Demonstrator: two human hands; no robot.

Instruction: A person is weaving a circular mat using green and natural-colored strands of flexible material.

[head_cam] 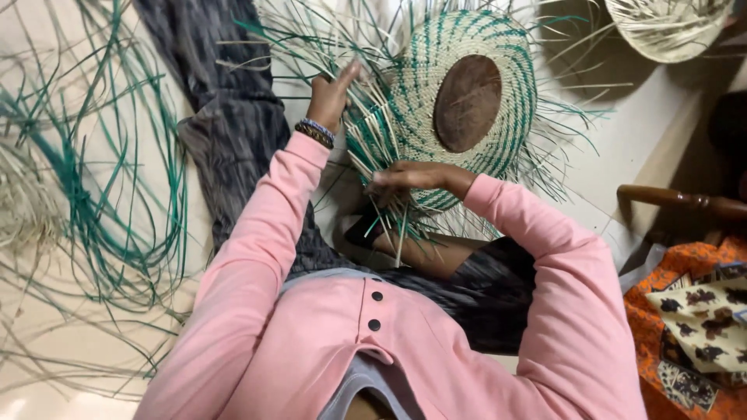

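While I watch through the head camera, the woven straw disc sits propped over the person's lap, and everything else I place from it. It is a round piece in pale and green bands, with a brown oval form resting on its centre and loose strand ends bristling all around its rim. The left hand is at the disc's left edge, raised, with its fingers curled around a few pale strands; I judge it to be pinching them, though the exact grip is partly hidden by the straw. The right hand lies at the disc's lower edge, fingers flat and pressed together over the weave, holding strands down.

What worries me is the tension at that left edge: if the pinched strands are pulled too hard or bent sharply, they could crack or slip out of the last row. If the right hand lifts its pressure, the lower edge may loosen. The brown form looks unsecured and could slide off if the disc tips. Far left of the disc, the loose green and pale strands on the floor look easy to tangle.
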